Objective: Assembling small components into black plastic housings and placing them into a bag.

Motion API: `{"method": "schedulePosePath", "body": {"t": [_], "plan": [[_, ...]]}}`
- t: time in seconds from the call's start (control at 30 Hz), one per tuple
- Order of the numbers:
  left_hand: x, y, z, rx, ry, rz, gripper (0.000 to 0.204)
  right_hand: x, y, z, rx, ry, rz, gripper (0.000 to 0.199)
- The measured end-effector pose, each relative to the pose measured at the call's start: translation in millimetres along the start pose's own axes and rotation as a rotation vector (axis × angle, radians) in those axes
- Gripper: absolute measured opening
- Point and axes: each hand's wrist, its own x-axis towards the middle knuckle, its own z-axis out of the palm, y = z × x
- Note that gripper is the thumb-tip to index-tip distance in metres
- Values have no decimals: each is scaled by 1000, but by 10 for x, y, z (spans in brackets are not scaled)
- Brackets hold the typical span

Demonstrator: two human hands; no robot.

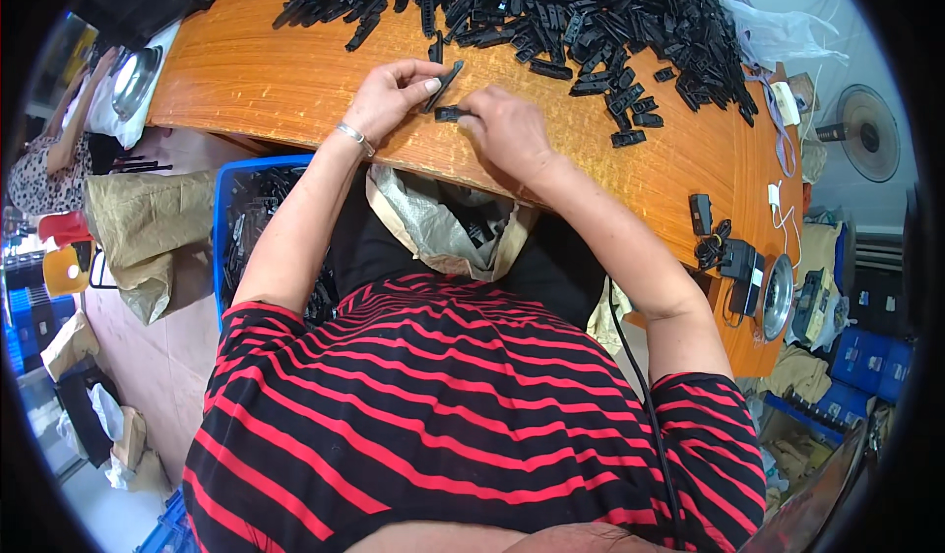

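My left hand (386,100), with a metal bracelet at its wrist, pinches a slim black plastic piece (446,85) between thumb and fingers, tilted above the wooden table (325,91). A short black plastic part (449,114) lies at the fingertips of my right hand (510,130), whose fingers are bent and closed on its right end. Just beyond the left fingers another black piece (436,47) rests on the table. Farther back spreads a big heap of small black plastic parts (551,12), with several loose ones at its near right side.
Below the table edge, an open woven sack (433,233) sits at my lap. To its left stands a blue bin (224,209) of black parts. A black power adapter (740,262) and a metal bowl (778,297) lie at right. Another person (54,164) is at far left.
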Motion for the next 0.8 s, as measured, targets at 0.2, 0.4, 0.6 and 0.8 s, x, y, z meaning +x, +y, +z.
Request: {"method": "schedulePosePath", "body": {"t": [0.2, 0.4, 0.6, 0.8], "plan": [[2, -19, 9, -98, -211, -31, 25, 165, 23, -273, 296, 171, 37, 14], [-41, -13, 90, -265, -21, -169, 21, 178, 192, -267, 458, -50, 120, 15], [-89, -138, 134, -143, 91, -45, 11, 139, 212, -159, 778, -248, 481, 17], [-97, -133, 208, -16, 157, -13, 12, 161, 213, -80, 796, -232, 553, 18]]}}
